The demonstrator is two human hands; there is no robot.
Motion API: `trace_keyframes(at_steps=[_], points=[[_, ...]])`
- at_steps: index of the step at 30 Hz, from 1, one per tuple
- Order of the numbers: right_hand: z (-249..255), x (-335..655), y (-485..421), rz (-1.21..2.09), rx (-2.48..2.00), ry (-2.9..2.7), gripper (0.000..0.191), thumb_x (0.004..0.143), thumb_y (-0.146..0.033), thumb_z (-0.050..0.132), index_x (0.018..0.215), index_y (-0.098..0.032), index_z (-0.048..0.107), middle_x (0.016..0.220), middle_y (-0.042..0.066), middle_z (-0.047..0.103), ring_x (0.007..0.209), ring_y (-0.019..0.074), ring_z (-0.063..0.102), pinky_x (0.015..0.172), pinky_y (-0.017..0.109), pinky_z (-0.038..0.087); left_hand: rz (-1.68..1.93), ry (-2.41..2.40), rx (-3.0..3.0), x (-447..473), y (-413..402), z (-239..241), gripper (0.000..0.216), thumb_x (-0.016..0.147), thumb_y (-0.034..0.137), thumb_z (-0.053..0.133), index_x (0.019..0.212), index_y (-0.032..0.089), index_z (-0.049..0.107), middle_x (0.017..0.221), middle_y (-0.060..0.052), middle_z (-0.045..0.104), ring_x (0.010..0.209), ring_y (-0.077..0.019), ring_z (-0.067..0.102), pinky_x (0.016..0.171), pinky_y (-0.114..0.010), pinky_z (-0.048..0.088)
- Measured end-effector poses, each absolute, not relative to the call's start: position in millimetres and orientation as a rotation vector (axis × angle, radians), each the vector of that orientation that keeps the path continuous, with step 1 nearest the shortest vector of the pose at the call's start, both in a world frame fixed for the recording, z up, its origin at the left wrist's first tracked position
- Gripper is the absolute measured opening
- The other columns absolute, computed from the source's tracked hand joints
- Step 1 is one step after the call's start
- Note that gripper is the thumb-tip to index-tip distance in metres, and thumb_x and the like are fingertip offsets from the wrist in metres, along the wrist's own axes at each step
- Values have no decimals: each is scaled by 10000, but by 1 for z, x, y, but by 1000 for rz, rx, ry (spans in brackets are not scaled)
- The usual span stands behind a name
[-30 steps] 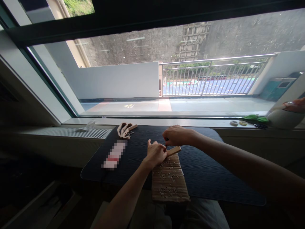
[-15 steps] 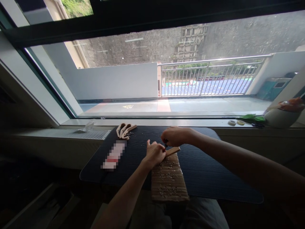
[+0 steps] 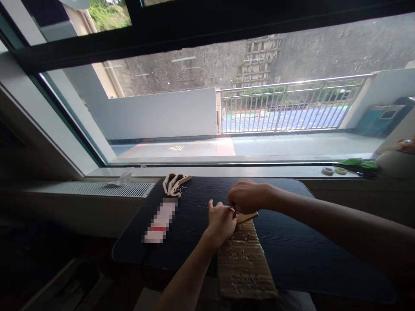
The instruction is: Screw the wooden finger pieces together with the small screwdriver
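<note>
A pale wooden strip (image 3: 248,217) lies across the far end of a corrugated cardboard piece (image 3: 243,259) dotted with many small holes. My left hand (image 3: 222,220) is closed around the strip's left part and presses it against the cardboard, thumb sticking up. Directly above the strip, my right hand (image 3: 244,197) is closed, its fingertips close to the left hand's fingers. It grips a thin dark tool, mostly hidden, whose kind I cannot make out. Several curved wooden pieces (image 3: 175,185) with holes lie at the table's far left, small metal bits beside them.
The dark table (image 3: 292,242) stands against the window sill (image 3: 227,172). A blurred-out pink and white item (image 3: 161,221) lies on its left. Tape rolls (image 3: 328,171), a green cloth or glove (image 3: 356,164) and a pale pot (image 3: 394,164) sit on the sill. A radiator (image 3: 126,189) is at left.
The whole view has shifted slightly, so table and hands appear lower and farther right. My right hand has turned a little over the strip; my left hand keeps its hold.
</note>
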State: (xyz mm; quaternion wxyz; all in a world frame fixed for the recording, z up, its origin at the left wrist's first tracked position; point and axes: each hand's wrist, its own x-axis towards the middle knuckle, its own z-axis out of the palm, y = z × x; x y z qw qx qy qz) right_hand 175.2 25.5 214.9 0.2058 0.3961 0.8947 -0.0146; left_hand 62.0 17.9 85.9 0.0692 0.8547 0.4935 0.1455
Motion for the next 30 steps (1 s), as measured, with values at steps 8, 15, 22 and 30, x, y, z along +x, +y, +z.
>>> trace_keyframes(at_steps=[8,15,22,30], points=[[202,183,45,25,869,2626,99,716,-126,614,760,-132,703,702,74,671,644,181,604,495,244,314,388,1511,2490,65,23,86,147,778,234,537,755,221,682,829,-38,708,929,-229,587,1028,-561,242],[206,183,55,-12,885,2606,133,737,-201,596,775,-125,698,728,107,680,705,210,627,515,254,340,420,1559,2479,68,20,84,138,771,253,555,735,225,686,772,-22,703,916,-210,587,1051,-561,204],[205,190,50,-16,948,2639,139,708,-203,588,764,-142,698,747,98,684,735,213,632,533,256,353,428,1622,2485,71,15,88,151,763,263,566,701,216,695,752,-28,704,892,-201,590,1052,-556,220],[194,215,55,-153,1107,2690,220,689,-219,534,810,-214,717,814,67,702,774,217,631,575,272,365,410,1626,2466,73,13,92,133,753,299,599,735,269,727,730,-10,708,890,-202,579,1082,-534,165]])
